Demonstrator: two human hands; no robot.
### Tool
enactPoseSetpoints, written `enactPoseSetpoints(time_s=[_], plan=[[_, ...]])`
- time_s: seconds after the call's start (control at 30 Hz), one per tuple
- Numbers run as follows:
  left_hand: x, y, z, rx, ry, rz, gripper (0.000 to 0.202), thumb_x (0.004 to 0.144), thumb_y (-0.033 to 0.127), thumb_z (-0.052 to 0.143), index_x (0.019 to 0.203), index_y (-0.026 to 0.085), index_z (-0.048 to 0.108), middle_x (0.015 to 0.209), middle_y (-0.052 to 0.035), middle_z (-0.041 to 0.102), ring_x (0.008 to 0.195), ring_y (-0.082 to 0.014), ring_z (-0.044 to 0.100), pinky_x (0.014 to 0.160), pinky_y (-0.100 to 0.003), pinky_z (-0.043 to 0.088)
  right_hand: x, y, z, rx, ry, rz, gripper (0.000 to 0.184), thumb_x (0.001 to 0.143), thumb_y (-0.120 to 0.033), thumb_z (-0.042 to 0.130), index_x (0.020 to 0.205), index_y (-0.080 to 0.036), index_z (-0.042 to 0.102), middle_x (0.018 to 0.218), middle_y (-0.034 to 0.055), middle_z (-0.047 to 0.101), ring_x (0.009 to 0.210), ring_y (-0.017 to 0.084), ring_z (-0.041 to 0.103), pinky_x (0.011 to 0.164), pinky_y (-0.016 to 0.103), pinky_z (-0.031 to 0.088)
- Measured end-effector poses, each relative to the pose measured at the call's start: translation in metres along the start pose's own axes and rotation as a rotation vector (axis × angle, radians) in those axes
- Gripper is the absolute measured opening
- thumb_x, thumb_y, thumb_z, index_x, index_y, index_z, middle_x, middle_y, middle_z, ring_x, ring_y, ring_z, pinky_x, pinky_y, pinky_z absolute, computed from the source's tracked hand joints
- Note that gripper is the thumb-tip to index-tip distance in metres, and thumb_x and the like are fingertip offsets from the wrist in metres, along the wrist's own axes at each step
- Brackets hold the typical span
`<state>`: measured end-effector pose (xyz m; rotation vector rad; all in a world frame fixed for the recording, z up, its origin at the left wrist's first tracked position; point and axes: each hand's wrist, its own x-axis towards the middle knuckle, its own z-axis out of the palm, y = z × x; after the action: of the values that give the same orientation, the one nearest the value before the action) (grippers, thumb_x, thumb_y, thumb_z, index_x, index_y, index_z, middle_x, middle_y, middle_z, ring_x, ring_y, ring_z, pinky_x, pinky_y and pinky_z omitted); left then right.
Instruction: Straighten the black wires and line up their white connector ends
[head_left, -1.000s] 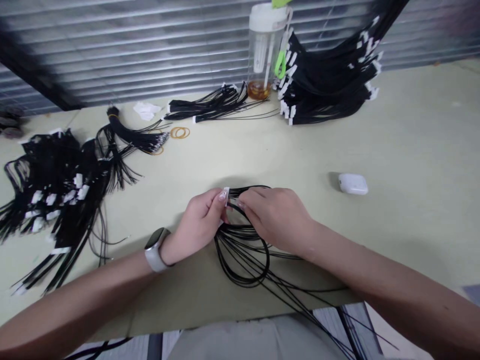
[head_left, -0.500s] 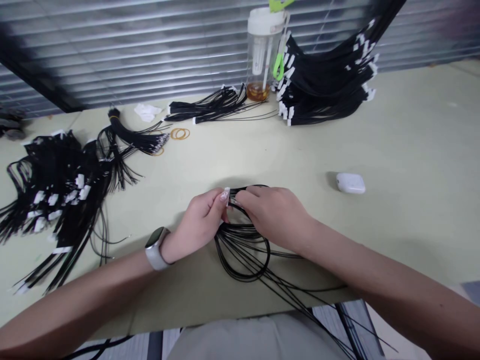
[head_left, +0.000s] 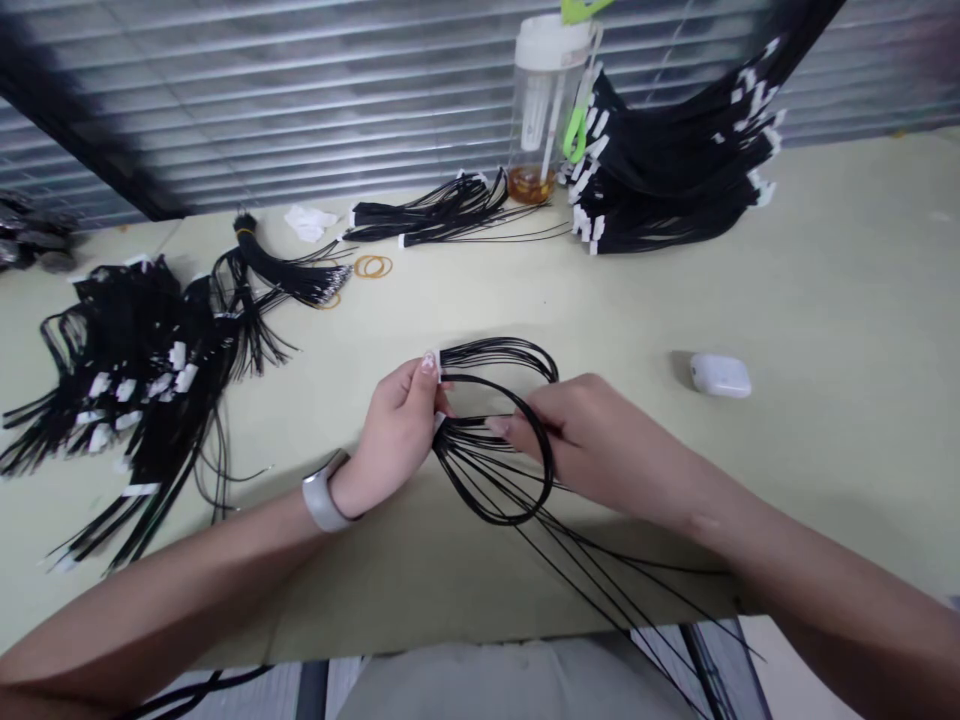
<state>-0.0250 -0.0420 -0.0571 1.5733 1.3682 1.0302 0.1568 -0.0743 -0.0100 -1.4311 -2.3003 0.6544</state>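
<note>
My left hand (head_left: 394,440) pinches the white connector (head_left: 436,366) of a black wire harness (head_left: 495,460) just above the table. Its thin wires fan out and loop back under my hands. My right hand (head_left: 592,440) is closed on a few of those wires beside the loop, a little right of the connector. The loose wire ends trail off the table's near edge towards me. A silver watch sits on my left wrist.
A heap of finished harnesses (head_left: 127,370) lies at the left and a tall stack (head_left: 675,170) at the back right. Nearby stand a clear bottle (head_left: 544,100), a wire bundle (head_left: 442,215), rubber bands (head_left: 373,266) and a white earbud case (head_left: 720,375).
My right hand has slid away from the connector, down and to the right along the wires. My left hand has lifted the connector slightly, opening the loop wider.
</note>
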Motion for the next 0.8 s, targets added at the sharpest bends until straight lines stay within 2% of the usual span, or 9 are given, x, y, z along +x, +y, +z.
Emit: enactPoseSetpoints(time_s=[0.03,0.1,0.17,0.27,0.47,0.63,0.73,0.8], plan=[[0.0,0.001,0.0,0.013,0.004,0.006,0.042,0.09,0.042,0.034,0.061,0.016,0.048,0.053,0.0015,0.049,0.049,-0.0086,0.044,0.05,-0.021,0.035,0.0,-0.001,0.005,0.036,-0.075,-0.002,0.033,0.085,-0.03,0.045,0.054,-0.017,0.045,0.048,-0.0042,0.04,0.046,0.007,0.031,0.047,0.023,0.025],[0.0,0.003,0.0,0.051,0.004,0.017,0.043,0.09,0.04,0.033,0.058,0.016,0.047,0.053,0.001,0.049,0.051,-0.0087,0.045,0.051,-0.021,0.035,0.0,-0.001,0.017,0.074,-0.133,-0.043,0.028,0.085,-0.027,0.044,0.06,-0.018,0.05,0.052,-0.0039,0.047,0.048,0.007,0.036,0.048,0.022,0.026],[-0.001,0.005,0.0,0.086,0.002,0.025,0.043,0.091,0.039,0.032,0.057,0.016,0.046,0.054,0.0007,0.049,0.052,-0.0088,0.045,0.051,-0.021,0.035,0.001,-0.002,0.029,0.052,-0.124,-0.093,0.023,0.086,-0.025,0.041,0.068,-0.018,0.053,0.061,-0.0031,0.055,0.054,0.007,0.043,0.051,0.021,0.029],[-0.001,0.007,-0.001,0.116,-0.01,0.029,0.042,0.091,0.037,0.032,0.057,0.016,0.045,0.053,0.001,0.048,0.052,-0.009,0.044,0.051,-0.021,0.035,0.002,-0.002,0.041,-0.022,-0.083,-0.097,0.024,0.088,-0.026,0.035,0.073,-0.018,0.052,0.068,-0.0015,0.059,0.06,0.009,0.048,0.053,0.022,0.03],[-0.001,0.009,0.0,0.127,-0.022,0.027,0.039,0.09,0.037,0.032,0.06,0.016,0.045,0.054,0.001,0.048,0.051,-0.0096,0.043,0.051,-0.021,0.034,0.001,-0.005,0.047,-0.158,-0.044,-0.129,0.016,0.083,-0.019,0.038,0.073,-0.018,0.051,0.067,0.0004,0.057,0.054,0.011,0.044,0.048,0.026,0.022],[-0.002,0.009,0.0,0.121,-0.025,0.029,0.039,0.09,0.037,0.033,0.059,0.016,0.046,0.052,0.0013,0.047,0.05,-0.0094,0.043,0.05,-0.021,0.035,0.0,-0.01,0.037,-0.242,-0.039,-0.144,0.018,0.082,-0.015,0.037,0.076,-0.017,0.054,0.068,0.0026,0.057,0.054,0.013,0.045,0.048,0.027,0.021],[-0.001,0.007,-0.001,0.1,-0.024,0.024,0.041,0.09,0.04,0.033,0.061,0.016,0.048,0.052,0.0013,0.048,0.049,-0.0094,0.044,0.05,-0.021,0.035,0.001,-0.007,0.018,-0.264,-0.047,-0.108,0.02,0.083,-0.019,0.04,0.07,-0.017,0.055,0.073,0.0042,0.058,0.062,0.013,0.051,0.051,0.026,0.027],[-0.001,0.005,-0.001,0.084,-0.013,0.018,0.042,0.09,0.042,0.033,0.061,0.016,0.049,0.052,0.0011,0.048,0.049,-0.0096,0.044,0.049,-0.022,0.035,0.001,-0.001,0.001,-0.298,-0.03,-0.044,0.022,0.082,-0.022,0.044,0.064,-0.017,0.057,0.069,0.0034,0.059,0.059,0.013,0.051,0.051,0.025,0.03]])
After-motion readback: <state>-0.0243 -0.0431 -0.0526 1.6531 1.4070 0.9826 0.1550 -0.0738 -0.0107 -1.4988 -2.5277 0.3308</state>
